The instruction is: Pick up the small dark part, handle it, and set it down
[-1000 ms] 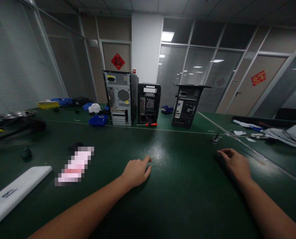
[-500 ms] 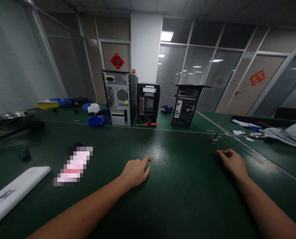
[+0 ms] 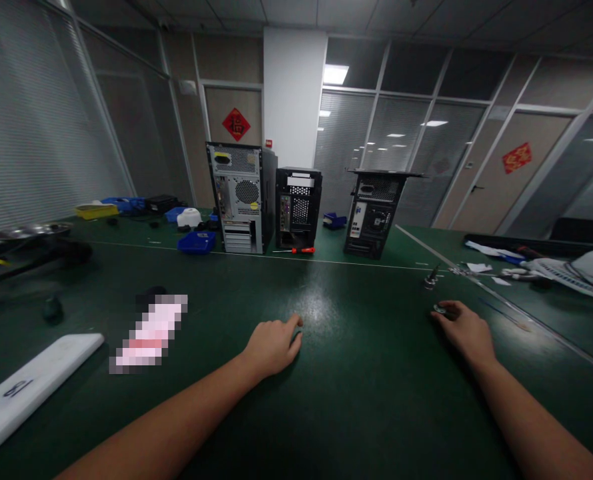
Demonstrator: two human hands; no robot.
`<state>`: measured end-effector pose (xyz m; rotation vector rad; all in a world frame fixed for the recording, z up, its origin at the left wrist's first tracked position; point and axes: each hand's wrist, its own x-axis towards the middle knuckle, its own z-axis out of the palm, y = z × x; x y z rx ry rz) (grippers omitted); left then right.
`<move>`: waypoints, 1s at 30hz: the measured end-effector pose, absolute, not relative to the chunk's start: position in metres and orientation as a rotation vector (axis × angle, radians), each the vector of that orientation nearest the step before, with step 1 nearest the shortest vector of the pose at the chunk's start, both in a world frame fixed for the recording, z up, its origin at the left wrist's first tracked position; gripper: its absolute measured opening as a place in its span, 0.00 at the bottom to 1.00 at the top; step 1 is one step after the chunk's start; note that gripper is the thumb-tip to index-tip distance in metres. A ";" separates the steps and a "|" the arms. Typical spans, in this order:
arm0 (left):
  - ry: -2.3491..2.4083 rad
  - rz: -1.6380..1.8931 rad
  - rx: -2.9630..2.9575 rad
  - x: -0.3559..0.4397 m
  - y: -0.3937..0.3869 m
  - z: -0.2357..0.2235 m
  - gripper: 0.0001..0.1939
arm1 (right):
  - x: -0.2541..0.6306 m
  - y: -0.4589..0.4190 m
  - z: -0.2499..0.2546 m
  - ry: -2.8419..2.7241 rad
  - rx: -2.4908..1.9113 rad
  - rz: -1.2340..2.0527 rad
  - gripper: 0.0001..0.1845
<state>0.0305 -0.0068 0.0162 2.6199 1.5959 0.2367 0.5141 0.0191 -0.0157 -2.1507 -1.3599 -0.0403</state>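
My left hand (image 3: 274,345) rests on the green tabletop (image 3: 346,393) with index finger and thumb stretched out and apart. It holds nothing. Farther right, my right hand (image 3: 466,331) is low over the table, its thumb and index finger closed around a small, pale, round piece (image 3: 439,309). That piece is too small to name exactly, and the fingers hide part of it. Just beyond those fingertips stands a small metal part with a pointed stem (image 3: 431,279). A thin blue strip (image 3: 501,313) lies to the right of this hand.
Three computer cases (image 3: 244,200) stand across the back, a red-handled screwdriver (image 3: 301,251) before the middle one. A blue tray (image 3: 196,243) sits left of them. At the left lie a white slab (image 3: 36,387) and a blurred-out pink item (image 3: 151,333). White netted goods (image 3: 586,273) lie far right.
The fingertips of my right hand have shifted slightly, and the pale round piece now shows between them. My left hand stays where it was.
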 end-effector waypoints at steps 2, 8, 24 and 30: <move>1.582 0.240 2.614 0.030 -0.007 0.018 0.18 | 0.503 0.018 -0.011 -1.439 -2.138 -0.076 0.27; 1.513 0.231 2.660 0.036 -0.013 0.021 0.17 | 0.403 -0.004 0.026 -1.917 -1.743 0.013 0.25; 1.240 0.359 2.691 0.052 -0.033 0.015 0.18 | 0.276 -0.052 0.020 -2.375 -1.095 0.409 0.28; 1.249 0.284 2.721 0.052 -0.029 0.011 0.16 | 0.276 -0.053 0.025 -2.368 -1.114 0.410 0.27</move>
